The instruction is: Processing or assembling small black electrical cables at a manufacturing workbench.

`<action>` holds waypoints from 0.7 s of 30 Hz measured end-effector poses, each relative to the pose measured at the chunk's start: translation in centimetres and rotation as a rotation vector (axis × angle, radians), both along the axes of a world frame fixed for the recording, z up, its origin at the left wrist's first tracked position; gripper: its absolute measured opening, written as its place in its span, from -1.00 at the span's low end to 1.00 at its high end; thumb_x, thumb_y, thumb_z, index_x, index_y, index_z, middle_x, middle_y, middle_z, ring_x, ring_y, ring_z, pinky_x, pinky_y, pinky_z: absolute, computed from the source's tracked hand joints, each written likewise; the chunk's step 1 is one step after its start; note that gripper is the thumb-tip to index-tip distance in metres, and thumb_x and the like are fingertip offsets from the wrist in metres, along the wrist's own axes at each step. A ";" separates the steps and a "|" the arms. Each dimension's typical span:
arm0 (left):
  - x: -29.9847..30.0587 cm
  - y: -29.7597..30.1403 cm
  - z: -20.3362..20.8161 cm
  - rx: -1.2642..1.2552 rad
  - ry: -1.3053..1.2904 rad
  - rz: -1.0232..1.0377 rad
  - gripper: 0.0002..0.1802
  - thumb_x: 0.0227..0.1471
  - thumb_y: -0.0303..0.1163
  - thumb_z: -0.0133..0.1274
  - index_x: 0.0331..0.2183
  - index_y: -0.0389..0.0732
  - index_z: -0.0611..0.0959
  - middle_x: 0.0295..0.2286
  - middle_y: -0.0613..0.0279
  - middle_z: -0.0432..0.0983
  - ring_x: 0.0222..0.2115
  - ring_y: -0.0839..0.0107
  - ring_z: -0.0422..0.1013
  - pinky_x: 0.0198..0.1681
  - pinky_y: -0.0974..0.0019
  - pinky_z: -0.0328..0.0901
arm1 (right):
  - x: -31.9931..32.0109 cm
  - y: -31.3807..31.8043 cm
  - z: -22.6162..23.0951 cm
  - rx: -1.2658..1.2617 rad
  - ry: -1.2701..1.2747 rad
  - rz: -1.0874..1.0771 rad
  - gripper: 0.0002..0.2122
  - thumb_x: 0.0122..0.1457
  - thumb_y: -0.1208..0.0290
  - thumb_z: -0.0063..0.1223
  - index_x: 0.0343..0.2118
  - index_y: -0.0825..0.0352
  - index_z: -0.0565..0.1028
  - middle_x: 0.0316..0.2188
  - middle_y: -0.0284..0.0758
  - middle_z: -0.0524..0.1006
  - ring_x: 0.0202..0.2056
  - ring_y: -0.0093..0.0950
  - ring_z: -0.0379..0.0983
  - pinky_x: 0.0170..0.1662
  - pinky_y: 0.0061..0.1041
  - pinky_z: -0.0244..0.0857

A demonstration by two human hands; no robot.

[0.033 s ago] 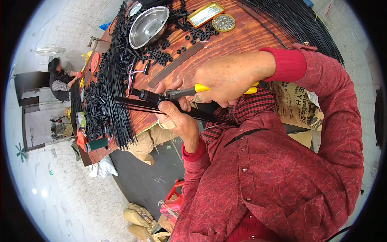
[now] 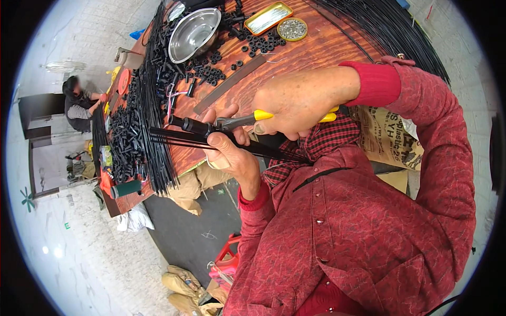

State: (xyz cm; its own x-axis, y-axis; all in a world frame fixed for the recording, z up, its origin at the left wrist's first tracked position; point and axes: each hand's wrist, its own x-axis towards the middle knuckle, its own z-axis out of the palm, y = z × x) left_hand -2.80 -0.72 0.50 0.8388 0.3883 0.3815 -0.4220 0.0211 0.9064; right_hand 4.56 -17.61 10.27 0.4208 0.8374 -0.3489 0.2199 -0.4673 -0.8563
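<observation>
The right hand (image 2: 295, 102) is closed in a fist around yellow-handled pliers (image 2: 235, 122), whose metal nose meets the near end of a black tube (image 2: 196, 126). The left hand (image 2: 234, 158) grasps that tube between thumb and fingers, with thin black rods (image 2: 176, 137) running beside it toward the red jacket (image 2: 363, 221). The tube is held up in front of the table (image 2: 327, 47). The step in hand looks like working the tube's end with the pliers, though fingers hide the exact bite. The next move seems to call for a steady left hold and a measured squeeze or turn from the right. Beyond lie a flat brown bar (image 2: 230, 84), black rings (image 2: 211, 75) and a steel bowl (image 2: 195, 36); farthest off, a co-worker (image 2: 79, 108) reaches toward the table.
</observation>
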 end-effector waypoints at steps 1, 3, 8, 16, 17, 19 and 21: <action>-0.1 -0.1 0.0 0.001 0.003 0.033 -0.33 0.28 0.09 -0.22 0.05 -0.38 0.30 -0.26 -0.11 0.54 -0.65 0.62 0.22 -0.62 0.53 0.14 | 0.0 0.0 0.1 0.000 -0.010 0.019 -0.68 0.20 0.33 -0.12 -0.58 0.44 0.51 -0.72 -0.28 0.52 -0.65 -0.47 0.51 -0.56 -0.45 0.39; -0.4 -0.1 -0.1 0.009 -0.002 0.033 -0.33 0.28 0.09 -0.21 0.05 -0.39 0.29 -0.27 -0.11 0.54 -0.65 0.62 0.22 -0.62 0.53 0.14 | -0.2 0.1 0.1 -0.017 -0.035 0.013 -0.69 0.19 0.33 -0.11 -0.58 0.45 0.51 -0.72 -0.28 0.52 -0.65 -0.46 0.50 -0.56 -0.44 0.38; -0.3 -0.2 -0.2 0.027 -0.013 0.051 -0.33 0.28 0.09 -0.21 0.04 -0.39 0.28 -0.27 -0.10 0.53 -0.66 0.62 0.22 -0.61 0.53 0.15 | 0.2 0.7 0.2 -0.043 -0.049 0.005 -0.70 0.18 0.35 -0.10 -0.57 0.45 0.51 -0.72 -0.27 0.51 -0.66 -0.45 0.49 -0.58 -0.42 0.36; -0.6 1.2 -0.6 -0.141 -0.013 -0.086 -0.32 0.27 0.08 -0.18 0.08 -0.37 0.28 -0.18 -0.14 0.50 -0.62 0.60 0.24 -0.59 0.52 0.15 | -0.9 1.2 -0.2 0.027 -0.085 0.011 -0.69 0.19 0.35 -0.13 -0.56 0.48 0.51 -0.70 -0.24 0.53 -0.65 -0.43 0.51 -0.55 -0.43 0.39; -0.5 1.6 -0.6 -0.140 -0.014 -0.083 -0.32 0.27 0.08 -0.18 0.08 -0.37 0.28 -0.18 -0.14 0.50 -0.62 0.60 0.24 -0.59 0.52 0.15 | -1.0 1.2 -0.4 0.059 -0.045 0.018 -0.69 0.19 0.34 -0.13 -0.54 0.48 0.51 -0.67 -0.23 0.55 -0.64 -0.43 0.51 -0.55 -0.43 0.39; -0.1 2.5 -0.5 -0.219 -0.021 -0.196 -0.33 0.27 0.07 -0.17 0.11 -0.33 0.28 -0.16 -0.16 0.48 -0.62 0.58 0.24 -0.59 0.52 0.16 | -0.8 1.2 -1.0 0.103 0.034 -0.011 -0.70 0.19 0.33 -0.12 -0.53 0.47 0.51 -0.65 -0.23 0.56 -0.64 -0.45 0.51 -0.55 -0.44 0.39; -0.2 2.9 -0.8 -0.222 -0.022 -0.214 -0.33 0.26 0.08 -0.17 0.11 -0.31 0.28 -0.17 -0.16 0.48 -0.62 0.58 0.23 -0.58 0.52 0.16 | -0.6 1.4 -1.4 0.147 0.115 -0.042 -0.71 0.18 0.33 -0.11 -0.53 0.46 0.50 -0.63 -0.23 0.56 -0.64 -0.46 0.51 -0.55 -0.45 0.39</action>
